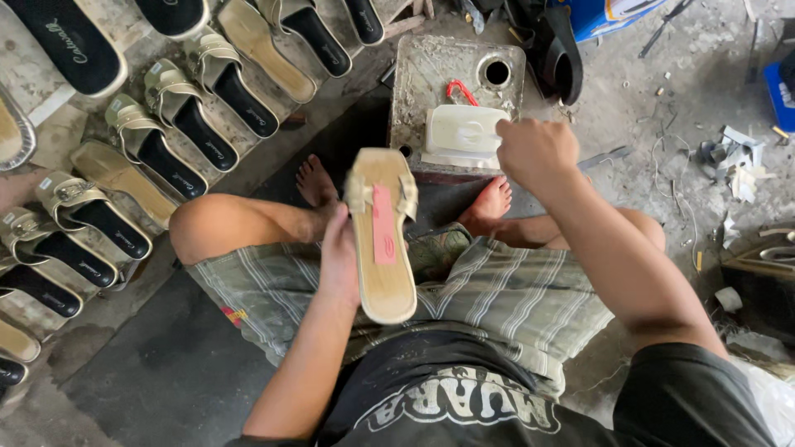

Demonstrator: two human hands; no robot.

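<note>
Over the lap, the left hand (pixel 339 257) has its fingers clasped on a tan sandal (pixel 383 236) bearing a pink rectangular label (pixel 383 225); the right hand (pixel 537 153), clenched, touches a cream plastic container (pixel 460 136) on a metal block (pixel 431 70).

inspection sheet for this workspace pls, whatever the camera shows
surface: grey concrete floor, dusty; person sits on it.
job's things: beige sandal sole with pink strip, held up; square metal block with round hole; white plastic container on it.
clutter: rows of beige-strapped black-insole sandals on the left; paper scraps on the right.
grips: left hand grips the sole's edge; right hand closed at the container, what it holds is hidden.
cables: nothing seen.
surroundings: blue object at the top edge.
</note>
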